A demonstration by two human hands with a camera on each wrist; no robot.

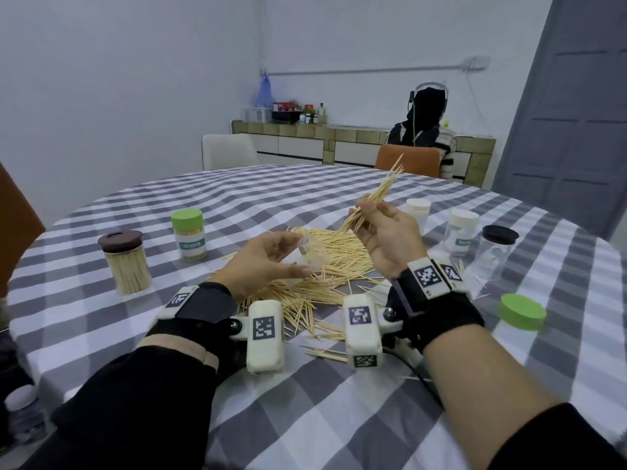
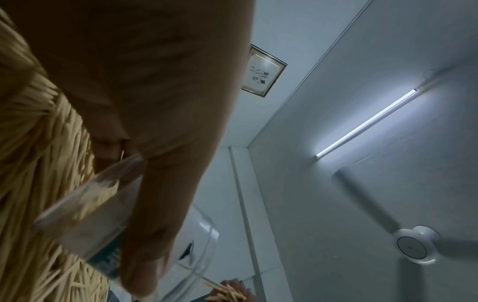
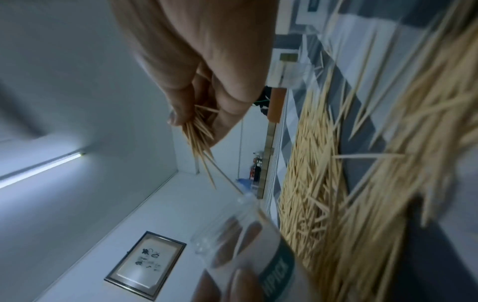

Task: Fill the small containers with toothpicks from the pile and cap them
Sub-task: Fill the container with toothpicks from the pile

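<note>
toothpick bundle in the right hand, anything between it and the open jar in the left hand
Nothing visible blocks it. The right hand pinches the bundle of thin wooden toothpicks above the loose toothpick pile, and the left hand holds the small clear plastic jar tilted, uncapped mouth toward the bundle, with only open air between them.

Black sleeves (image 1: 142,401), black wrist straps (image 1: 441,317), 2 white camera pods (image 1: 264,334) with square black-and-white markers
</note>
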